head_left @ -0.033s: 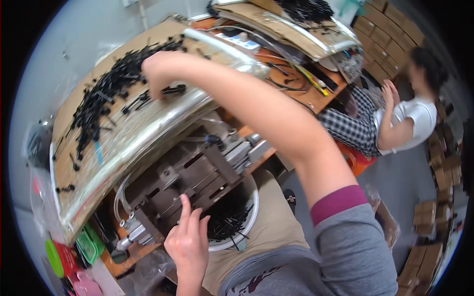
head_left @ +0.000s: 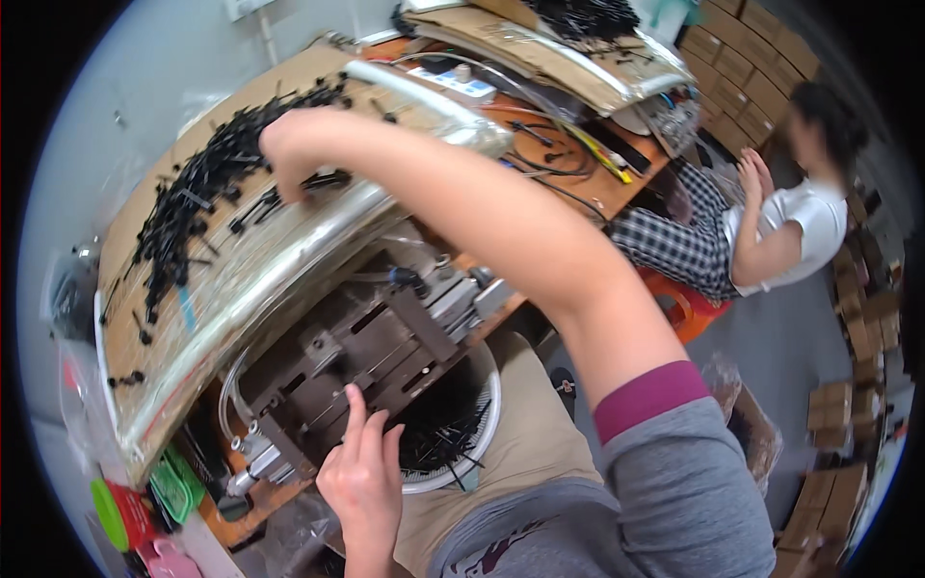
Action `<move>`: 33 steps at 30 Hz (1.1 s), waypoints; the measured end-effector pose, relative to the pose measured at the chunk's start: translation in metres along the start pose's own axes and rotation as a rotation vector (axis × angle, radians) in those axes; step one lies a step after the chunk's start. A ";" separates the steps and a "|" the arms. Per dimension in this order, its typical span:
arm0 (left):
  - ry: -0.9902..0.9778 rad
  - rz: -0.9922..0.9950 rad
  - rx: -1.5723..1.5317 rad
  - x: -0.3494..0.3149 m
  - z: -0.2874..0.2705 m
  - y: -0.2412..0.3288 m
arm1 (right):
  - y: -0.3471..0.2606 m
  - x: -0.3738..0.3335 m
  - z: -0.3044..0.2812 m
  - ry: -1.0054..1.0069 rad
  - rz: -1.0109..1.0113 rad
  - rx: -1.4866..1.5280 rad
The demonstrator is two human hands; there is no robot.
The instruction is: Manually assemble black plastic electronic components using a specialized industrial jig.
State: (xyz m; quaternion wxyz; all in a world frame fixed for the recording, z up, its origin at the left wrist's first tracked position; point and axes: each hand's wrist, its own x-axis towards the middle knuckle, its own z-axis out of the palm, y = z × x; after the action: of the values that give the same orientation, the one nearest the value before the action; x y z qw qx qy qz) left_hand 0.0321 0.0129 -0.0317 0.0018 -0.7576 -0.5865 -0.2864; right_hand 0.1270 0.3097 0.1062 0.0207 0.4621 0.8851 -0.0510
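In the upper left of the frame, the heaped black pieces look like plastic, mostly dull with small glints. Beneath them lies matt brown cardboard, its near edge wrapped in glossy, wrinkled clear film. At centre, the fixture is dark, smooth metal with a low sheen; its cylinder is brighter silvery metal. The basket rim is smooth white plastic. The desk shows orange-brown wood, faintly shiny. Lower right, the grey sleeve is soft matt cloth.
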 end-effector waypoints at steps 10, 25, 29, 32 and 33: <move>-0.046 -0.043 0.014 -0.002 -0.001 0.002 | -0.029 0.007 0.028 0.088 -0.138 -0.273; 0.168 -0.210 -0.395 -0.008 -0.044 -0.003 | -0.032 -0.098 0.050 0.403 -0.362 1.565; 0.381 -0.224 -0.640 -0.003 -0.033 -0.013 | -0.064 -0.152 0.081 0.035 -0.374 1.958; 0.291 -0.125 -0.601 -0.015 -0.032 -0.024 | -0.069 -0.173 0.101 -0.090 -0.340 2.048; 0.260 -0.164 -0.596 -0.020 -0.035 -0.023 | -0.068 -0.178 0.103 -0.122 -0.305 2.080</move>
State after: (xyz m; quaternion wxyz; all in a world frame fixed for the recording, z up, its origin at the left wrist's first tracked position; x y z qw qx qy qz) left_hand -0.0062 -0.0101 -0.0186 -0.1681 -0.6322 -0.5309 -0.5387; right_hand 0.1717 0.1143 0.0232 -0.3483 0.1327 0.4516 -0.8106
